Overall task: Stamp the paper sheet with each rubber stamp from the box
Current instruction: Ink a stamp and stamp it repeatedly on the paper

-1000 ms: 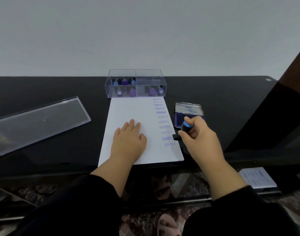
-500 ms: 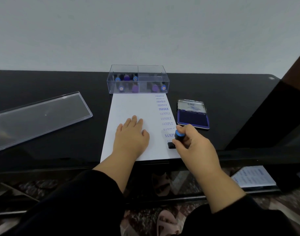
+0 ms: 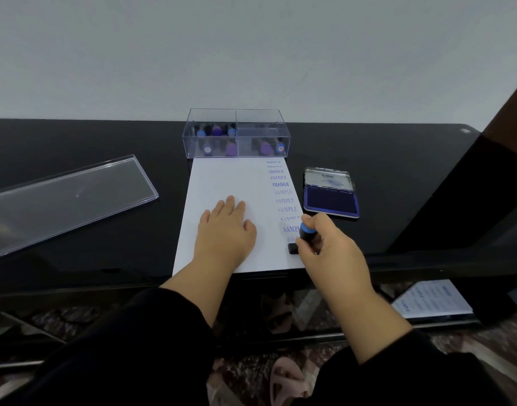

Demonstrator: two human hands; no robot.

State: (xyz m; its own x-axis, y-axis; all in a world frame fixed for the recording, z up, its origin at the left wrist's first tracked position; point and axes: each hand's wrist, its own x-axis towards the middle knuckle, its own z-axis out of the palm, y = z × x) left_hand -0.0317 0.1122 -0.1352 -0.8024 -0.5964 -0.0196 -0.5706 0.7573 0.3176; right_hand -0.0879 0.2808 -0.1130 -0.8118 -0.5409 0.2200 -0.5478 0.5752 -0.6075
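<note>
A white paper sheet [image 3: 222, 183] lies on the black table, with a column of blue FRAGILE and SAMPLE prints down its right side. My left hand [image 3: 225, 232] presses flat on the sheet's middle. My right hand [image 3: 327, 247] grips a black rubber stamp with a blue cap [image 3: 302, 234], its base pressed on the sheet's lower right, below the last print. The clear stamp box [image 3: 236, 134] stands at the sheet's far edge and holds several blue and purple stamps. The open blue ink pad [image 3: 330, 197] sits to the right of the sheet.
The box's clear lid [image 3: 66, 200] lies on the table at the left. A dark wooden post [image 3: 486, 171] rises at the right. A printed sheet [image 3: 433, 300] lies on a lower shelf beneath the table's front edge.
My right hand carried the stamp from the ink pad down and left onto the sheet's lower right. My left hand stayed flat on the paper.
</note>
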